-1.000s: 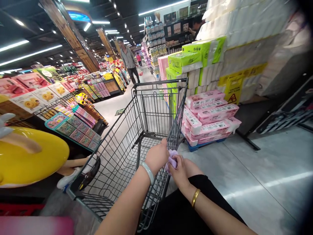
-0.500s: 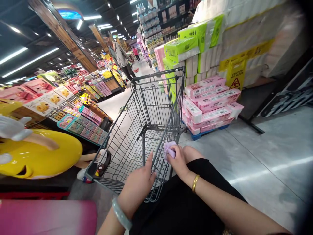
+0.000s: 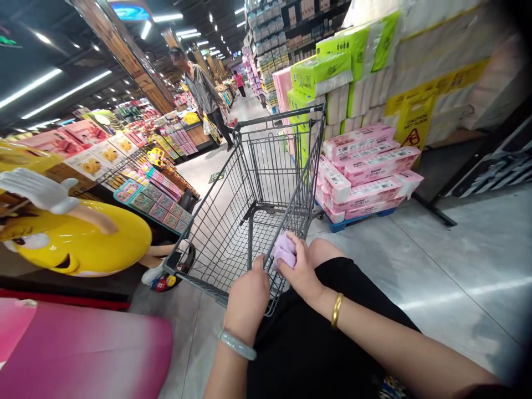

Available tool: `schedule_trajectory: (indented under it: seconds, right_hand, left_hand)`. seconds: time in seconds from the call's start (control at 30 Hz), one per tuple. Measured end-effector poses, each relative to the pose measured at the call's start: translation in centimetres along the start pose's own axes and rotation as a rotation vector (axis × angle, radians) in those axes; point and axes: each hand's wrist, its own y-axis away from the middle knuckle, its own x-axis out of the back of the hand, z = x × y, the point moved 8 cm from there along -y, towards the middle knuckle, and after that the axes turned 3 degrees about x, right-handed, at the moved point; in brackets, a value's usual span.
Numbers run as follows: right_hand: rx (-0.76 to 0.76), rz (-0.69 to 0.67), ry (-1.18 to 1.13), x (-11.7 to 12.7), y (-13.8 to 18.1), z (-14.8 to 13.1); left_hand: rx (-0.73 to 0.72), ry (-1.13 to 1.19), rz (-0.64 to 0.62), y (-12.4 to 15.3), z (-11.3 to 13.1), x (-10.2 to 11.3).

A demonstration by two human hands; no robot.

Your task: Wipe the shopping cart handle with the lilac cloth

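Observation:
An empty wire shopping cart [image 3: 253, 183] stands in front of me in a store aisle. My right hand [image 3: 300, 269] is closed on a crumpled lilac cloth [image 3: 285, 252] pressed against the cart's near right corner. My left hand [image 3: 247, 296] grips the cart's near rim just left of the cloth, fingers curled over the wire. A pale bangle is on my left wrist, a gold one on my right.
A big yellow candy figure [image 3: 78, 244] and a snack display [image 3: 153, 194] stand to the left. Pink tissue packs [image 3: 366, 172] on a blue pallet and a yellow wet-floor sign [image 3: 413, 122] are to the right. A person [image 3: 203, 91] stands up the aisle.
My left hand left the spot beside the cloth, drew back and now holds the cart's near rim. The right hand kept the cloth on the cart corner. The view shifted slightly.

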Motion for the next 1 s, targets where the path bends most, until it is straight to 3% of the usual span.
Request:
schedule_trajectory:
  seconds: [0.1, 0.2, 0.27, 0.47, 0.67, 0.8, 0.9, 1.0]
  right_hand:
    - [0.000, -0.073, -0.006, -0.7, 1.5, -0.2]
    - [-0.233, -0.061, -0.013, -0.5, 2.9, 2.7]
    - [-0.341, -0.052, -0.108, -0.4, 3.3, 3.2]
    - [-0.593, -0.142, -0.702, -1.4, 2.3, -1.1]
    - [-0.712, -0.217, -0.814, -2.2, 2.2, -1.7]
    - [-0.603, -0.205, -0.643, -2.0, 2.3, -1.4]
    - [-0.290, -0.209, -0.372, -1.1, 1.2, -3.4]
    - [0.047, -0.128, -0.144, 0.6, -0.3, -6.7]
  left_hand:
    - [0.000, 0.016, -0.004, 0.1, -0.2, 0.1]
    - [0.020, 0.016, -0.014, 0.2, -0.2, 0.2]
    - [0.024, 0.015, -0.014, 0.3, -0.2, 0.3]
    - [0.016, 0.030, -0.004, 0.9, -0.1, 0.5]
    - [0.015, 0.041, 0.025, 1.1, -0.3, 0.6]
    - [-0.005, 0.040, 0.044, 1.2, -0.2, 0.7]
    - [0.014, 0.040, 0.025, 1.2, -0.3, 0.6]
    - [0.008, 0.053, 0.019, 1.1, -0.3, 0.4]
